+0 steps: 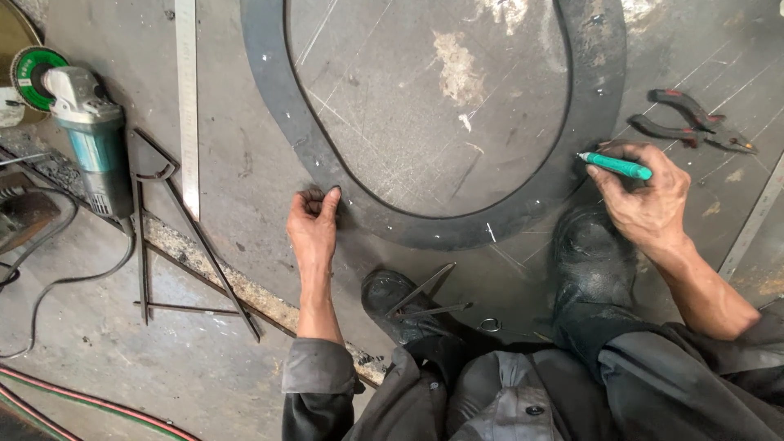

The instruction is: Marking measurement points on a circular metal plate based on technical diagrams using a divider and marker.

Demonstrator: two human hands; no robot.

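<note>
A dark curved metal ring (425,229) lies flat on a scratched steel plate (408,106). My left hand (314,224) is curled, its thumb pressing on the ring's outer edge at the lower left. My right hand (645,196) holds a green marker (616,166), tip pointing left and touching the ring's right side. My two black boots (404,306) (590,253) stand on the plate just below the ring.
An angle grinder (86,131) with a green disc lies at the left, its cable trailing down. A steel ruler (189,106) lies beside it, with a thin metal rod frame (175,245) below. Red-handled pliers (686,118) rest at the right. Dividers (425,298) lean on my left boot.
</note>
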